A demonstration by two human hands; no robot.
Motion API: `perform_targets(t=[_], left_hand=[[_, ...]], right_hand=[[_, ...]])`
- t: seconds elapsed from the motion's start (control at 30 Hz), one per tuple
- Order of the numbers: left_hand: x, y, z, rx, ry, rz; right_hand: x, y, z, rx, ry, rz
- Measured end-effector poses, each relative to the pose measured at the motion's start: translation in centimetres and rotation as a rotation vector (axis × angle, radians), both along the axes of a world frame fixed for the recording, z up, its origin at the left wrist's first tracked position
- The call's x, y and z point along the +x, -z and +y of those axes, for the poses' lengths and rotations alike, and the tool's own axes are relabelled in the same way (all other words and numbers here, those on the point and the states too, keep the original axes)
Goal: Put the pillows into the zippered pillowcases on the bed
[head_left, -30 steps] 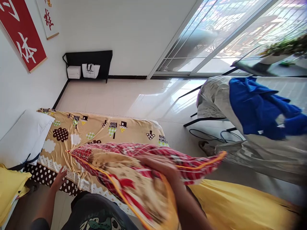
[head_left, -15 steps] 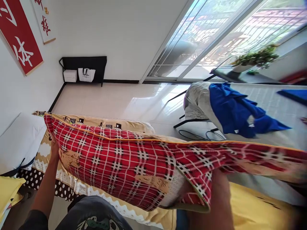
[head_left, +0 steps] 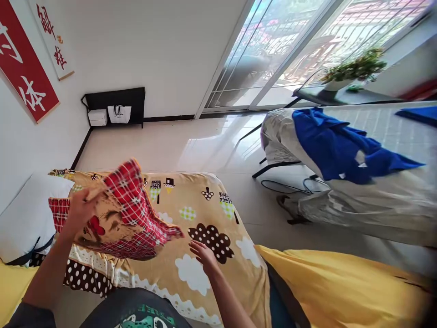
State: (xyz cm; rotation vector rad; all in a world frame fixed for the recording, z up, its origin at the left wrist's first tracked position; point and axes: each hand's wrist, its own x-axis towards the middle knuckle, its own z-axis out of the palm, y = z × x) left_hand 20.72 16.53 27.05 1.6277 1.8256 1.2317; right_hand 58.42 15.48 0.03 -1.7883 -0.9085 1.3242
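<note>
My left hand [head_left: 79, 210] grips a red plaid blanket [head_left: 126, 214] with a tan cartoon print, bunched up above the left part of the bed. My right hand [head_left: 204, 253] hovers open, fingers stretched, just above the tan patterned bedspread [head_left: 205, 228], a little to the right of the blanket's hanging end. A white pillow [head_left: 25, 218] lies at the head of the bed on the left.
A yellow cloth [head_left: 341, 287] lies at the lower right. A blue garment [head_left: 337, 146] rests on a grey-covered table [head_left: 375, 200] at the right. A black shelf [head_left: 114, 107] with a white bag stands against the far wall. Glass doors [head_left: 273, 59] and a potted plant [head_left: 351, 73] are behind.
The blanket, stretched wide between both hands half a second ago, is now gathered at the left in my left hand. My right hand has let go and dropped toward the bedspread.
</note>
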Motion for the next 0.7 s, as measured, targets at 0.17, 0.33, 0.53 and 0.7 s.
perform_targets(t=[0.17,0.33,0.53,0.7], left_hand=[[3.5,3.9,0.8,-0.217,0.466,0.257],[4.6,6.5,0.6,-0.31,0.537,0.288],[2.2,6.3,-1.0,-0.277,0.424,0.189],[-0.9,10.2,-2.2,-0.286,0.263,0.055]], right_hand=[[-4.2,-5.0,1.9,0.157,-0.312,0.218],[-10.3,-11.4,4.2,0.473,-0.561,0.37],[-14.0,-13.3,5.1,0.493,-0.339,0.428],[-13.9,-15.9,4.7,0.557,-0.263,0.359]])
